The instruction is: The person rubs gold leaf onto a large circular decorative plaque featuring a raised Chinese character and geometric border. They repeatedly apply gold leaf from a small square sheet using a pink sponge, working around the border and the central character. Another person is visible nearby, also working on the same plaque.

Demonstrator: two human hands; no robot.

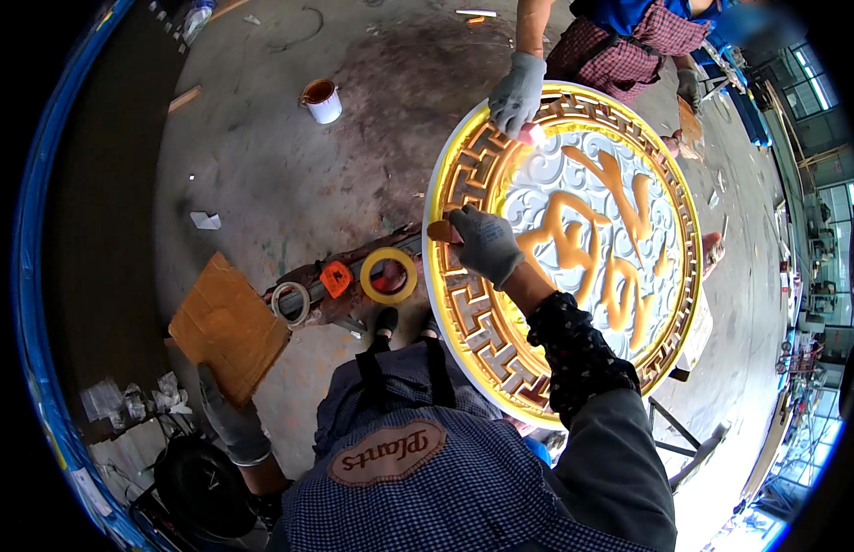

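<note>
A large round panel (528, 354) with a gold fretwork border, pale blue scroll relief and raised gold lettering lies before me. My right hand (487, 245), in a grey glove, is closed on a small brown pad (442, 231) at the panel's left rim; whether it is sponge or cloth I cannot tell. Low on the left, my left hand (232, 425), also gloved, grips the edge of a brown cardboard sheet (226, 322). Across the panel, a co-worker's gloved hand (517, 94) presses a pink pad (530, 134) on the border.
A bench (353, 324) beside the panel bears a yellow tape roll (388, 275), an orange tape measure (336, 278) and a pale tape roll (290, 303). A white paint can (323, 101) stands on the stained floor. A black round seat (204, 488) is at lower left.
</note>
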